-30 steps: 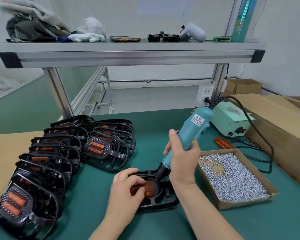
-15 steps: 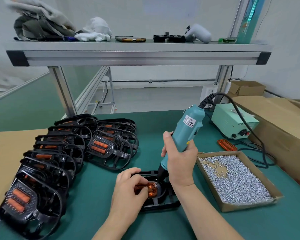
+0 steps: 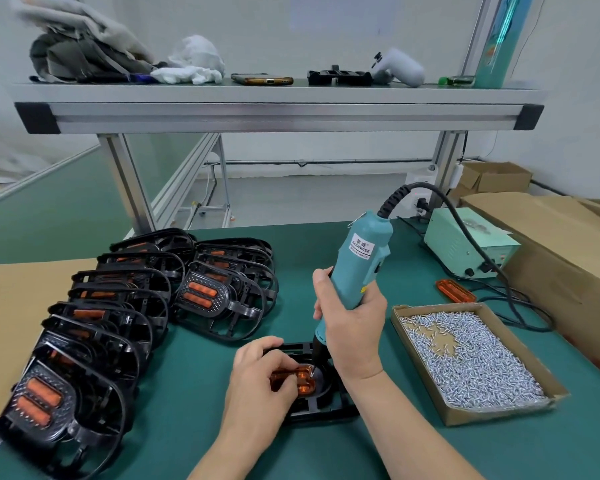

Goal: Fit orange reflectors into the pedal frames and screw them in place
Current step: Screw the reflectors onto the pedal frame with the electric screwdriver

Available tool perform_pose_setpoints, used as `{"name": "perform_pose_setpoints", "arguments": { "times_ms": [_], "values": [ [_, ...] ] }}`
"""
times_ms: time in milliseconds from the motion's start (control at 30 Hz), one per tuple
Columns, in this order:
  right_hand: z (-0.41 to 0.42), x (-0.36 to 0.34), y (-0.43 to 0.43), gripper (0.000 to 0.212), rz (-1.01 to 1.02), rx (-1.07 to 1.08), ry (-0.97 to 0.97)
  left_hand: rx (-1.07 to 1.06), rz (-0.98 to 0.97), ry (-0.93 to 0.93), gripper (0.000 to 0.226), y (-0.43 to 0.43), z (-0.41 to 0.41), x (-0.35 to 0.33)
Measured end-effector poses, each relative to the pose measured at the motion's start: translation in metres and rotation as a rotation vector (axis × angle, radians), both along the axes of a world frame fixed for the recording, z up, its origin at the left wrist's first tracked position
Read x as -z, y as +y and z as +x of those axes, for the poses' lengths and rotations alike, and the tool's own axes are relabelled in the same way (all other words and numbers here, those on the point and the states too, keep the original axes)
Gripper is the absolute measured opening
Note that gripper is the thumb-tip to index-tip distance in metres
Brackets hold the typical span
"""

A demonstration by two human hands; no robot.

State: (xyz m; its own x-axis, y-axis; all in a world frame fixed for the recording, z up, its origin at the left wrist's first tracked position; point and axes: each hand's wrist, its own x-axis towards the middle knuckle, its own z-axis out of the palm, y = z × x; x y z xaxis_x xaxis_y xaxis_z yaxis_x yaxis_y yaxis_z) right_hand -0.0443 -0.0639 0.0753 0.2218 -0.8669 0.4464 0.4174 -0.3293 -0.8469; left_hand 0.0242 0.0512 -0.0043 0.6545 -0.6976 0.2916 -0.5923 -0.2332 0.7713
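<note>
A black pedal frame [image 3: 321, 408] lies on the green table in front of me with an orange reflector [image 3: 305, 379] seated in it. My left hand [image 3: 262, 379] curls over the reflector's left part and holds it down in the frame. My right hand [image 3: 352, 327] grips a teal electric screwdriver [image 3: 359, 263], held nearly upright, with its black tip at the reflector's upper right edge. A small silver screw shows at the tip.
Several finished pedals [image 3: 125, 306] with orange reflectors lie stacked at the left. A cardboard tray of silver screws [image 3: 465, 362] sits at the right, a loose orange reflector [image 3: 456, 291] and a teal power supply [image 3: 471, 245] behind it. Cardboard boxes [image 3: 568, 244] line the right edge.
The screwdriver has tilted more upright over the reflector. My left hand has stayed on the reflector, which shows more clearly under the tip.
</note>
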Motion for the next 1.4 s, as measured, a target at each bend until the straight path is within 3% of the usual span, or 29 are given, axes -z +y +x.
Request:
{"name": "perform_pose_setpoints", "arguments": {
  "times_ms": [233, 467, 733, 867, 1167, 1400],
  "values": [
    [0.003, 0.002, 0.002, 0.016, -0.077, -0.027, 0.074, 0.002, 0.018, -0.022, 0.026, 0.001, 0.001, 0.002],
    [0.001, 0.005, 0.003, 0.020, -0.070, 0.007, 0.070, -0.006, 0.030, -0.048, 0.029, -0.002, -0.002, 0.001],
    [0.002, 0.007, 0.001, 0.042, 0.006, -0.029, 0.067, -0.018, 0.021, -0.061, 0.030, -0.004, -0.004, 0.000],
    [0.005, 0.008, -0.003, 0.038, 0.067, -0.063, 0.060, -0.024, 0.024, -0.065, 0.037, -0.005, -0.005, 0.000],
    [-0.006, 0.004, -0.001, 0.035, 0.051, -0.052, 0.027, -0.008, 0.019, -0.062, 0.030, -0.004, -0.003, 0.003],
    [-0.031, -0.027, -0.040, 0.030, 0.254, -0.026, -0.068, -0.034, 0.012, -0.022, 0.034, -0.004, -0.005, 0.002]
  ]
}}
